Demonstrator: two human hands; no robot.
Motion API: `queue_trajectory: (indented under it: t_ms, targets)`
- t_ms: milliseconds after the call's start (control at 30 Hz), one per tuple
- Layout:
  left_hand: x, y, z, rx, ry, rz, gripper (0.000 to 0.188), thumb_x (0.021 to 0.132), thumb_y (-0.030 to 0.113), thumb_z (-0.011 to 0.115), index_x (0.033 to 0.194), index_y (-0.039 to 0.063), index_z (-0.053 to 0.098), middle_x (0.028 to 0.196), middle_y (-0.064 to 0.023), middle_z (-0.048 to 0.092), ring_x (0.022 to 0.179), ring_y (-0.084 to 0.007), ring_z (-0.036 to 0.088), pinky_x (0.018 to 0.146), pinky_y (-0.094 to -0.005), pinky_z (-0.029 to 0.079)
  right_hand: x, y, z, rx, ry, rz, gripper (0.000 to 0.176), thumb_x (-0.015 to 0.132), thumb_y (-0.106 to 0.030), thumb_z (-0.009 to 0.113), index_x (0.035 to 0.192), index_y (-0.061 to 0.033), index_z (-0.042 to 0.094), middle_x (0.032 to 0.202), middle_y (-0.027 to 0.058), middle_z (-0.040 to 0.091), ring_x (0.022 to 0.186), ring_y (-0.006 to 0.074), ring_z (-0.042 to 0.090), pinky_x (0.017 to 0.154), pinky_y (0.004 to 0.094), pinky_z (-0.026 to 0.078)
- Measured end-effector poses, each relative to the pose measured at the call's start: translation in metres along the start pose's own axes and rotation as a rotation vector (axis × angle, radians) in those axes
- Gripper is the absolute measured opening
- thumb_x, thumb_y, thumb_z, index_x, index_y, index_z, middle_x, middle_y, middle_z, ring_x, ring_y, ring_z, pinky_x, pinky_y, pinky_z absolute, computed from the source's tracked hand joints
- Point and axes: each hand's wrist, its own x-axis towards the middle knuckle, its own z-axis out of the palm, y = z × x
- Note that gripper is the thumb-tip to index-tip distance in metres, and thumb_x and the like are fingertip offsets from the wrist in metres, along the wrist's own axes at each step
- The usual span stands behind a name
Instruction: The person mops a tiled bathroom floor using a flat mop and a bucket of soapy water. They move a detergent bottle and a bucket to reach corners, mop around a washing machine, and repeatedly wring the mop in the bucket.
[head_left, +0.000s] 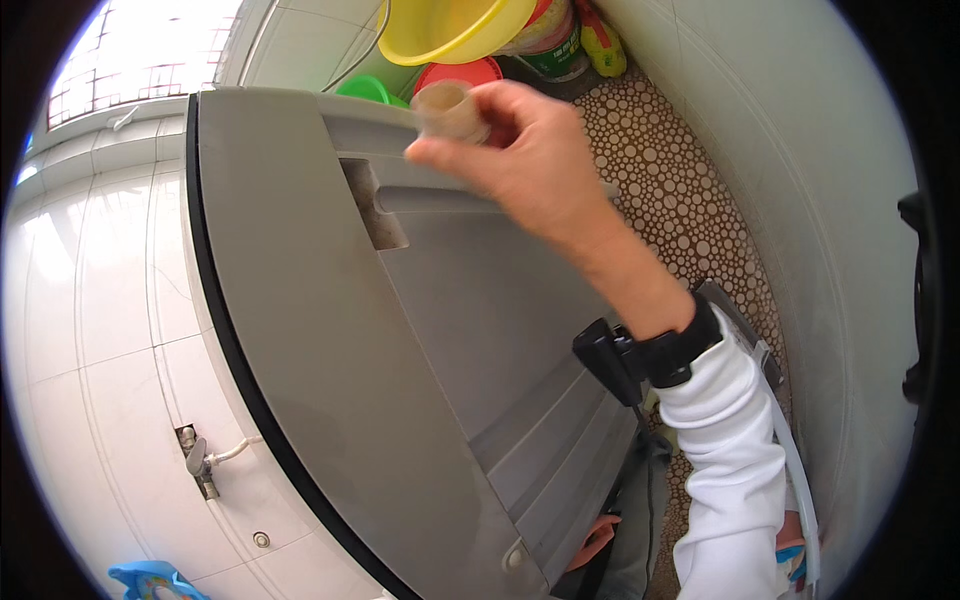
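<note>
My right hand (544, 161), in a white sleeve with a black device strapped at the wrist, grips a small translucent beige hollow cylinder (450, 111) between thumb and fingers. Hand and cylinder are slightly blurred; whether it is a tape roll or a fitting I cannot tell. They are over the upper part of a large grey appliance housing (480, 300) with a recessed slot and ridges. Low in the view, my left hand (598, 541) shows only partly at the housing's lower edge, beside dark grey fabric; its grip is hidden.
Beyond the housing are a yellow basin (450, 34), a red lid or basin (469, 73), a green container (367, 88) and a green-labelled bucket (555, 60). A tap (198, 457) with a hose is on the tiled wall at left. A pale hose (799, 465) runs along the right wall.
</note>
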Motion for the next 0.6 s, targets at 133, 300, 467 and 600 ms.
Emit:
queue_trajectory:
  t_ms: [133,300,467,600]
  targets:
    - [0.0,0.0,-0.003,0.015,-0.021,-0.019,0.029,0.088,0.01,0.056,0.116,0.002,0.051,0.086,-0.007,0.058,0.08,-0.0136,0.057,0.07,-0.027,0.044,-0.001,-0.007,0.025,-0.088,-0.108,-0.047,0.044,0.064,-0.032,0.078,0.089,0.0001,0.063,0.067,0.001,0.06,0.056,0.005,0.049,0.053,0.021,0.042]
    - [0.002,0.0,-0.006,0.034,-0.038,-0.038,0.029,0.088,0.01,0.055,0.116,0.002,0.051,0.086,-0.0073,0.059,0.081,-0.0142,0.058,0.071,-0.0273,0.045,-0.004,-0.009,0.024,-0.198,-0.147,-0.17,0.043,0.065,-0.032,0.077,0.091,-0.0006,0.063,0.065,0.0034,0.06,0.056,0.0087,0.053,0.052,0.0227,0.043]
    - [0.002,0.002,-0.003,0.061,-0.056,-0.053,0.029,0.089,0.01,0.055,0.116,0.002,0.051,0.086,-0.0076,0.06,0.081,-0.0149,0.058,0.072,-0.0276,0.046,-0.009,-0.011,0.011,-0.197,-0.232,-0.282,0.041,0.069,-0.024,0.074,0.099,0.0003,0.06,0.069,0.008,0.061,0.059,0.0138,0.057,0.055,0.026,0.045]
    - [0.003,0.006,-0.001,0.08,-0.068,-0.061,0.029,0.089,0.01,0.055,0.116,0.002,0.051,0.086,-0.0078,0.06,0.082,-0.0154,0.059,0.073,-0.0279,0.046,-0.01,-0.008,0.006,-0.165,-0.292,-0.304,0.038,0.073,-0.013,0.07,0.105,0.0009,0.057,0.075,0.0109,0.061,0.063,0.0159,0.058,0.059,0.028,0.047]
